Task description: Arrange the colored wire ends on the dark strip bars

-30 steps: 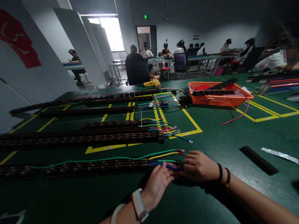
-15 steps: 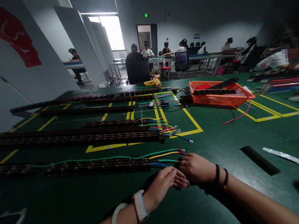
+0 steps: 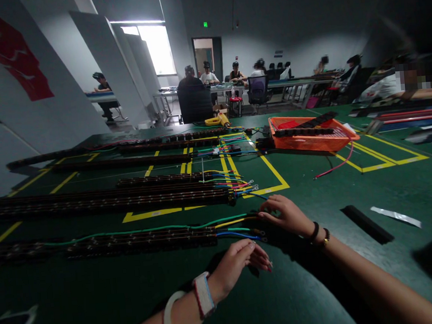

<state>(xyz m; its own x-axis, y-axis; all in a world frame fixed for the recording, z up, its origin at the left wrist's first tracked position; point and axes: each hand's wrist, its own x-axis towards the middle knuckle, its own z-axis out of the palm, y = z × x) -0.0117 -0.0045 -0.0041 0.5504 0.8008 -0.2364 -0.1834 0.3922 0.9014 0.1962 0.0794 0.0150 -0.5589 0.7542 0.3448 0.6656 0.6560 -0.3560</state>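
Observation:
On the green table, a long dark cable bundle [image 3: 143, 240] runs in from the left, with green, yellow and blue wires [image 3: 240, 234] fanning out at its right end. My right hand [image 3: 288, 217] is at the tips of the upper green and yellow wires, thumb and forefinger closed on them. The exact grip is partly hidden by the fingers. Just below the blue wire's metal lug, my left hand [image 3: 241, 262] hovers with fingers stretched out, holding nothing. The lower lugs lie free between the two hands.
Farther back are more dark cable bundles [image 3: 110, 204], an orange basket [image 3: 311, 140] and a yellow heat gun [image 3: 218, 120]. A black strip [image 3: 366, 225] and a silvery strip [image 3: 396, 216] lie right. Yellow tape marks the table. Several people sit in the background.
My right hand has risen from the lower wire ends to the upper ones, leaving the blue wire's lug in sight. My left hand has barely moved. The view has shifted slightly.

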